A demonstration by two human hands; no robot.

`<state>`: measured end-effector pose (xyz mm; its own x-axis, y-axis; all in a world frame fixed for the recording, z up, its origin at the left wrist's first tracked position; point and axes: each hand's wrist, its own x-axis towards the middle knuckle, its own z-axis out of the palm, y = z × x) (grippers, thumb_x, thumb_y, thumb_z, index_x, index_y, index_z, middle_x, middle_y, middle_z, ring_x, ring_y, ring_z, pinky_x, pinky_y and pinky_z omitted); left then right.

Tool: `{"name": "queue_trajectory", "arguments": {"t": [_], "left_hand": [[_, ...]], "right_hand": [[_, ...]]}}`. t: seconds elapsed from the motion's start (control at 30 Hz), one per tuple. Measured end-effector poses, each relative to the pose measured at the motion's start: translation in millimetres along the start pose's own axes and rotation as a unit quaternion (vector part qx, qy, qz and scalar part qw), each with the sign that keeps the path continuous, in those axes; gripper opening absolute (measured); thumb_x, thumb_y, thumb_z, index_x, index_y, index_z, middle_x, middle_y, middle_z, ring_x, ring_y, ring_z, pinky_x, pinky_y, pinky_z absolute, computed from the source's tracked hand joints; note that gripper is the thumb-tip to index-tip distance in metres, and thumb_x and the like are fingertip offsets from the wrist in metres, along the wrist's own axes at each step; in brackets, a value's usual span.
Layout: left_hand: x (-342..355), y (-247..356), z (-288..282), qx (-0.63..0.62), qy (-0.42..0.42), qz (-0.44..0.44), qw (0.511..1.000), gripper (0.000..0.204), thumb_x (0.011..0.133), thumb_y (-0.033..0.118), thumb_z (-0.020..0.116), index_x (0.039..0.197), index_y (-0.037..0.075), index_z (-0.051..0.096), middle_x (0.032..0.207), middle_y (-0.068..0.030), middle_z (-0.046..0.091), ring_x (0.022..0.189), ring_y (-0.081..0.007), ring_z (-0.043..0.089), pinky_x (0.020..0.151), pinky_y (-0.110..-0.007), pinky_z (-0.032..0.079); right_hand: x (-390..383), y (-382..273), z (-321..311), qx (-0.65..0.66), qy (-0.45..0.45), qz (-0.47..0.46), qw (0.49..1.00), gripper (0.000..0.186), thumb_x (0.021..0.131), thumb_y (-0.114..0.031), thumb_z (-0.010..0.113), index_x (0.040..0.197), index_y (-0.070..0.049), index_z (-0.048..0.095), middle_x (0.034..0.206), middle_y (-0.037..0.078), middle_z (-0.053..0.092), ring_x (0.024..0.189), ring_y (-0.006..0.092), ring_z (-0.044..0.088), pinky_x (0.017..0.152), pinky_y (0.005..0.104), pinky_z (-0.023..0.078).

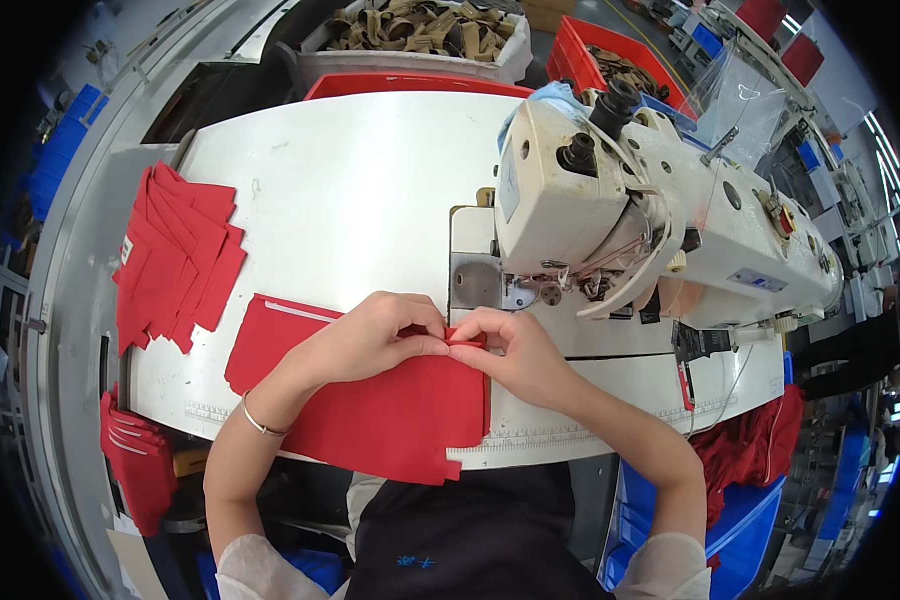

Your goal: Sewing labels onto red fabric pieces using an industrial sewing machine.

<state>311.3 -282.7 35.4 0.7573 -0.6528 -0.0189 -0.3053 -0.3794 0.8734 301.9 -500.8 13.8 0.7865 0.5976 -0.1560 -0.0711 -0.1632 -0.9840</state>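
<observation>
Red cloth: lying on white table, spreading left of the grip and back toward the person, its upper edge pinched between thumbs and fingers of left hand and right hand, fingertips close together. Sewing machine, white: ahead and right of the grip; pile of red pieces: well left; blue bin: lower right.

White bin of tan straps, red crate, clear plastic
</observation>
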Motion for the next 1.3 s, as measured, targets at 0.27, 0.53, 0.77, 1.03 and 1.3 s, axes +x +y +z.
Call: {"name": "queue_trajectory", "arguments": {"t": [0.27, 0.53, 0.77, 1.03, 1.3], "left_hand": [[34, 12, 8, -0.026, -0.021, -0.078, 0.996, 0.011, 0.081, 0.007, 0.070, 0.085, -0.002, 0.066, 0.072, -0.0077, 0.063, 0.063, -0.0148, 0.056, 0.060, -0.028, 0.045], [30, 14, 12, -0.180, 0.008, -0.095, 0.979, 0.016, 0.089, 0.011, 0.063, 0.093, -0.003, 0.069, 0.079, -0.0059, 0.064, 0.072, -0.0110, 0.057, 0.067, -0.024, 0.046], [27, 16, 14, -0.229, 0.023, -0.094, 0.969, 0.012, 0.084, 0.009, 0.069, 0.093, 0.001, 0.071, 0.078, -0.0039, 0.061, 0.073, -0.0099, 0.054, 0.065, -0.024, 0.044], [25, 16, 23, -0.170, 0.043, -0.085, 0.981, 0.012, 0.081, 0.007, 0.071, 0.093, 0.005, 0.073, 0.092, -0.0048, 0.060, 0.079, -0.0124, 0.057, 0.069, -0.023, 0.047], [25, 17, 42, -0.120, 0.126, -0.013, 0.985, 0.007, 0.084, -0.004, 0.061, 0.090, 0.000, 0.060, 0.091, -0.0075, 0.061, 0.081, -0.0182, 0.061, 0.069, -0.028, 0.050]], "right_hand": [[-22, 18, -9, -0.042, 0.103, -0.070, 0.991, 0.016, 0.086, -0.003, 0.062, 0.100, 0.004, 0.061, 0.094, 0.009, 0.062, 0.082, 0.0148, 0.062, 0.075, 0.0264, 0.050], [-24, 26, -17, -0.267, 0.097, -0.295, 0.912, 0.021, 0.078, 0.007, 0.063, 0.098, 0.004, 0.060, 0.101, 0.013, 0.055, 0.078, 0.0228, 0.059, 0.065, 0.0301, 0.050], [-25, 40, -17, -0.276, 0.087, -0.346, 0.893, 0.026, 0.075, 0.011, 0.065, 0.100, 0.006, 0.059, 0.103, 0.016, 0.053, 0.084, 0.0240, 0.060, 0.068, 0.0291, 0.053], [-27, 40, -17, -0.296, 0.081, -0.322, 0.896, 0.026, 0.077, 0.011, 0.064, 0.103, 0.007, 0.059, 0.116, 0.021, 0.048, 0.095, 0.0289, 0.061, 0.085, 0.0326, 0.055], [-25, 28, -15, -0.249, 0.089, -0.307, 0.914, 0.022, 0.080, 0.010, 0.063, 0.100, 0.005, 0.059, 0.122, 0.019, 0.041, 0.081, 0.0206, 0.063, 0.075, 0.0273, 0.054]]}}
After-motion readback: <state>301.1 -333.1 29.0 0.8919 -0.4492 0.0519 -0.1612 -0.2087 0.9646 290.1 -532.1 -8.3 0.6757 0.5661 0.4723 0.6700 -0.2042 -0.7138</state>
